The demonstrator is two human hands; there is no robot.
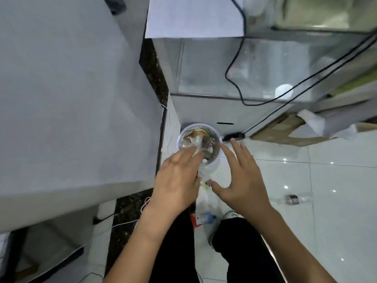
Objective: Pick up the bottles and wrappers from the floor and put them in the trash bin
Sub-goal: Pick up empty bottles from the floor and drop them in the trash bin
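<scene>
A white round trash bin (214, 162) stands on the tiled floor against a cabinet, with several pieces of trash inside. A clear bottle with an orange label (198, 139) lies tilted over the bin's opening, right at the fingertips of my left hand (177, 180). That hand's fingers are stretched out and blurred, apparently not closed around the bottle. My right hand (242, 180) hovers beside the bin with fingers spread and nothing in it. On the floor lie a bottle with a blue and red label (204, 218) between my legs, a clear bottle (293, 199) to the right, and a white wrapper (204, 198).
A grey counter (71, 99) fills the left side. A glass-fronted cabinet (234, 74) stands behind the bin, with black cables (234, 78) hanging across it and a power strip (234, 136) at its foot. Cardboard (285, 131) lies at the right. Glossy white tiles extend to the right.
</scene>
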